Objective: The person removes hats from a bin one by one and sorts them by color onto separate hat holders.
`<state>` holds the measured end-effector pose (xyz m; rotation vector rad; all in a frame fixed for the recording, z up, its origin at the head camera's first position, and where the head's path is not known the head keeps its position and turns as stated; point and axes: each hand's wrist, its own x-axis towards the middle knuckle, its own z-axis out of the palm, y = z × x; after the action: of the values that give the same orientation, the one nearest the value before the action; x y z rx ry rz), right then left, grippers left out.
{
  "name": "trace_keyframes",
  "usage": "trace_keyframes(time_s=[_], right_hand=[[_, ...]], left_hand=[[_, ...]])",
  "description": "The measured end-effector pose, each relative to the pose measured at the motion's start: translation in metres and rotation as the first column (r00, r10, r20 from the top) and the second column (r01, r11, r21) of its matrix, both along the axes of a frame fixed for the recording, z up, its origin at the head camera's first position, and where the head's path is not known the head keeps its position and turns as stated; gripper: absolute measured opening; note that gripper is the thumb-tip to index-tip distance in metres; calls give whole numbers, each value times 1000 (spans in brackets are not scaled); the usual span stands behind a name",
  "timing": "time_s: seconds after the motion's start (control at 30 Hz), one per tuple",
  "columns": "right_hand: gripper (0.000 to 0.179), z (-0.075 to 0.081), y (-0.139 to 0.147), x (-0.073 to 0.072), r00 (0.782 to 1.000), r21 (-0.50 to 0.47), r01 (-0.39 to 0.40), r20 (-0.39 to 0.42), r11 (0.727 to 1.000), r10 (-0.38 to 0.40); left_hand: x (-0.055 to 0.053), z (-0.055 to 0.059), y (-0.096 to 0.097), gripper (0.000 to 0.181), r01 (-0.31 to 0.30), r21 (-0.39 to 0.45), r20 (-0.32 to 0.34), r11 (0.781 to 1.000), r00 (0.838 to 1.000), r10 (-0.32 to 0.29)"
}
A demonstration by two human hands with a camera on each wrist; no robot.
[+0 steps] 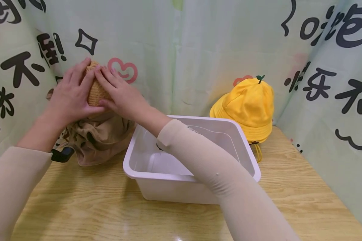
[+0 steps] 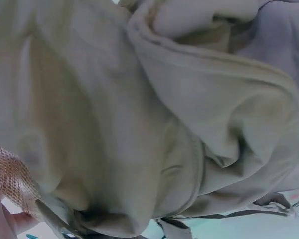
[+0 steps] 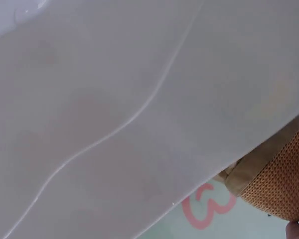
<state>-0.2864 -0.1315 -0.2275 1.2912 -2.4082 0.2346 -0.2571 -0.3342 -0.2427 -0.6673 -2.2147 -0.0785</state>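
An orange-tan woven hat (image 1: pixel 96 92) with a brown band (image 3: pixel 256 164) sits on top of a crumpled tan cloth item (image 1: pixel 104 135) at the left of the table. My left hand (image 1: pixel 72 92) lies along the hat's left side, fingers extended upward and thumb pointing right. From the other side, my right hand (image 1: pixel 123 93) touches the hat with straight fingers near its top and the thumb lower down. In the left wrist view, the tan cloth (image 2: pixel 174 124) fills most of the picture, showing folds and seams. Its exact kind is unclear.
A white plastic bin (image 1: pixel 178 189) stands mid-table, under my right forearm. Behind its right corner sits a yellow bucket hat (image 1: pixel 247 107) with a green sprout on top. A printed curtain (image 1: pixel 199 67) hangs around the wooden table (image 1: pixel 108 214).
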Motion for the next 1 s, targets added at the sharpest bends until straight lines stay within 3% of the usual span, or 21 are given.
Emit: trace_keyframes(time_s=[0.2,0.5,0.6,0.77,0.87,1.0], right_hand=[[81,-3,-1,-2,1000,19,22,1,1000,-22],[79,-6,-2,-4,1000,25,8,12,1000,-8],[76,-3,-1,-3,999,-21,-9,44,1000,10],[77,4,2,-1,988,-114,9,156,993,9],[77,5,2,-1,989,-70,35,145,997,-25],[76,2,1,-2,994,35,58,89,998,-61]], left_hand=[[-3,-4,0,107,-1,16,16,1000,1000,1],[-7,-13,-1,104,5,33,-31,999,1000,-4],[-7,-12,-2,105,0,49,-31,999,1000,1],[-6,-6,-4,102,34,125,39,992,998,-39],[-6,-6,-4,100,51,131,56,990,997,-58],[-8,-12,-4,100,63,102,24,993,998,-66]])
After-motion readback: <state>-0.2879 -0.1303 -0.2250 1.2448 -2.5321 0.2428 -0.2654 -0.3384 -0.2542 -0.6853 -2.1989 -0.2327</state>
